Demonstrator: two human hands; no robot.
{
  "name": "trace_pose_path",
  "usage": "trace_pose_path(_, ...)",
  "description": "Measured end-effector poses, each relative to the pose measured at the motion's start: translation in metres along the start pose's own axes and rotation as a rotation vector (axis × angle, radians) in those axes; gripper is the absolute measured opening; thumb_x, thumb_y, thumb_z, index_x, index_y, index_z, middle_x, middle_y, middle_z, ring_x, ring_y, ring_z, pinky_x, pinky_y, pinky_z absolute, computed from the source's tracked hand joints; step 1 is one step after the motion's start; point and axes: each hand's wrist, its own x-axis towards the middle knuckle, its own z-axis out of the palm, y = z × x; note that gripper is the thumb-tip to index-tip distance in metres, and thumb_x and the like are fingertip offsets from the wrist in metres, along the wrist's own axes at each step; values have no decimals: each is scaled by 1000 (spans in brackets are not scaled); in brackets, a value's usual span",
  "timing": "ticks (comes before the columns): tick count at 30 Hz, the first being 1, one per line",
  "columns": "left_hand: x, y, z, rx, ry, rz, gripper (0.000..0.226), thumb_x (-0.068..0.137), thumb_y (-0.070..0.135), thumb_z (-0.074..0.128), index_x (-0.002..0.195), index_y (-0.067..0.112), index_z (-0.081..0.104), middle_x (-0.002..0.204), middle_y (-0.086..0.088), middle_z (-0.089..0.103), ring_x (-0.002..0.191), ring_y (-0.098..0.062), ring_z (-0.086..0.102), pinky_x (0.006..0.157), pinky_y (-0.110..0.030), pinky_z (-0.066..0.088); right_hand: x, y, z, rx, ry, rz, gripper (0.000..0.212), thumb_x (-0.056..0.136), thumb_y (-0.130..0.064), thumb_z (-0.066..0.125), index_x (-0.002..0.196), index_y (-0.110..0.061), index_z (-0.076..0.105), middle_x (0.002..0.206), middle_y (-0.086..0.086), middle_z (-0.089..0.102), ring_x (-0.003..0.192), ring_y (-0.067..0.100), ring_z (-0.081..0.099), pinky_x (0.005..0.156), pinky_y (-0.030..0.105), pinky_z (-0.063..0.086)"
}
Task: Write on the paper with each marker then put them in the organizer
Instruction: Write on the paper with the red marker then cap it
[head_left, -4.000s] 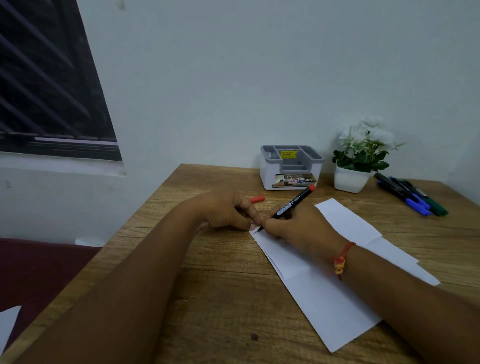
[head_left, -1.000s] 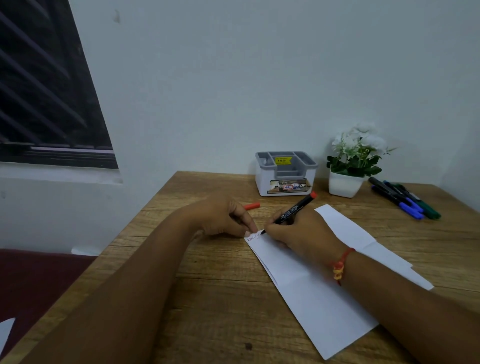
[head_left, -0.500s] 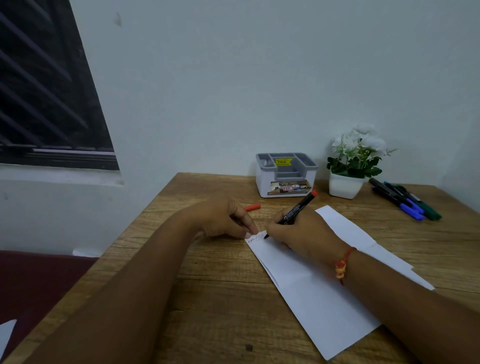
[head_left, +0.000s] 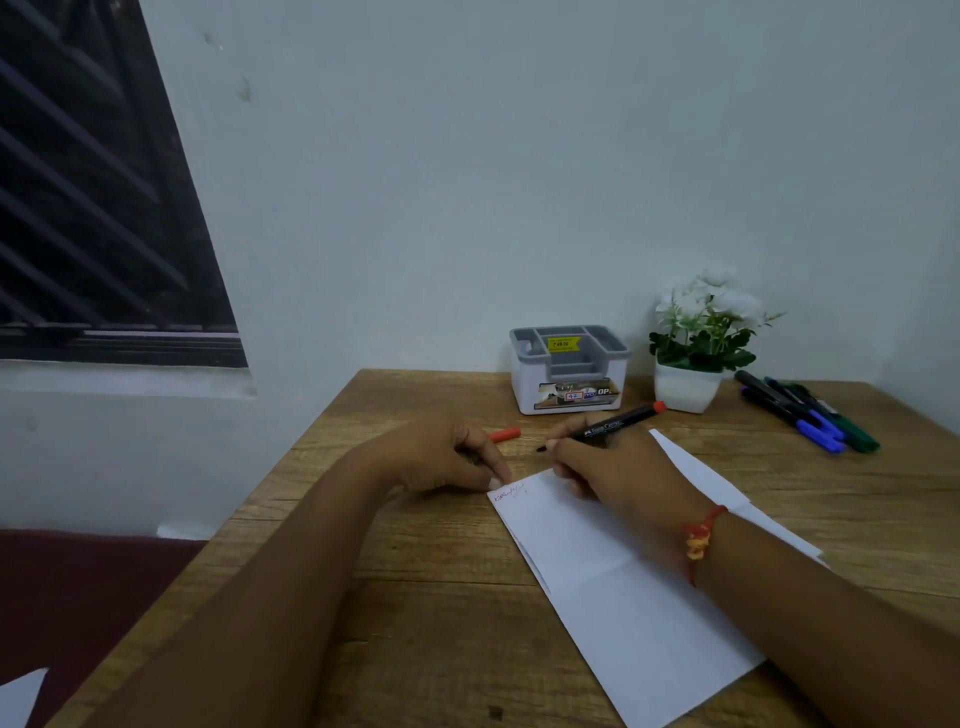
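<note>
Your right hand (head_left: 618, 467) grips 1 marker (head_left: 615, 423), a black barrel with a red end, and your fingers are curled around its lower part. The marker lies at a low slant, with the red end pointing toward the plant pot (head_left: 685, 387). Its tip points left, just past the far edge of the paper (head_left: 623, 582) and over the bare wood of the table (head_left: 415, 597), not on the sheet. Your left hand (head_left: 447, 457) is just beside the right one, with a small gap between them. Its fingers are curled and hold the red cap (head_left: 505, 434), which sticks out on the far side of the hand, while 1 fingertip presses the near-left corner of the sheet's top edge. A short line of red writing (head_left: 510, 491) sits right next to that fingertip. The organizer (head_left: 569, 371) stands at the back of the table, beyond both hands and apart from them. The other markers (head_left: 810, 415), with blue and green caps, lie in a group at the far right, beside the plant pot and well apart from your hands.
</note>
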Motion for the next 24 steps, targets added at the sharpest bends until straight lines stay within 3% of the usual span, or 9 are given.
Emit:
trace_pose_path(3, 4, 0, 2, -41, 265, 13, 9, 81, 22, 76, 89, 24, 76, 95, 3, 72, 95, -13, 62, 82, -28, 48, -3, -7, -6, 96, 40, -3, 11, 92, -9, 65, 92, -11, 75, 70, 4, 72, 69, 10, 68, 59, 23, 56)
trace_pose_path(6, 14, -3, 10, 73, 539, 14, 16, 85, 29, 71, 101, 27, 72, 95, 7, 68, 89, -10, 60, 70, -21, 44, -2, -12, -10, 175, 88, 77, 18, 95, -17, 61, 90, -12, 77, 74, 4, 77, 68, 9, 72, 53, 24, 55)
trace_pose_path(9, 22, -7, 19, 209, 525, 0, 37, 88, 34, 67, 123, 24, 65, 118, 6, 64, 102, -8, 57, 81, -22, 43, -3, -14, -15, 143, 103, 39, 18, 97, -17, 57, 90, -13, 73, 77, 6, 77, 67, 11, 73, 52, 24, 55)
trace_pose_path(11, 27, -9, 22, 259, 489, -20, 39, 89, 35, 66, 126, 24, 63, 125, 4, 63, 107, -11, 57, 86, -25, 43, -6, -13, -17, 98, 85, -36, 16, 98, -16, 58, 86, -15, 69, 77, 6, 76, 67, 10, 73, 53, 24, 56)
trace_pose_path(17, 36, -9, 25, 328, 466, 22, 21, 88, 25, 67, 109, 23, 73, 104, 6, 70, 86, -4, 54, 66, -16, 38, -6, -8, -18, 58, 40, -53, 7, 95, -16, 65, 93, -15, 71, 76, 4, 75, 69, 7, 72, 56, 21, 56)
trace_pose_path(21, 32, -7, 21, 254, 514, 50, 19, 91, 21, 63, 107, 24, 73, 103, 10, 70, 92, -4, 57, 76, -18, 42, -4, -11, -17, 184, 61, 9, 22, 100, -22, 56, 93, -18, 76, 77, 4, 77, 70, 10, 74, 56, 25, 57)
trace_pose_path(24, 22, -1, 18, 103, 571, 102, 16, 94, 23, 60, 104, 31, 70, 94, 23, 64, 89, 7, 55, 76, -11, 39, -5, -15, -19, 264, 79, -39, 23, 100, -18, 53, 91, -17, 75, 77, 7, 77, 68, 12, 73, 56, 26, 57)
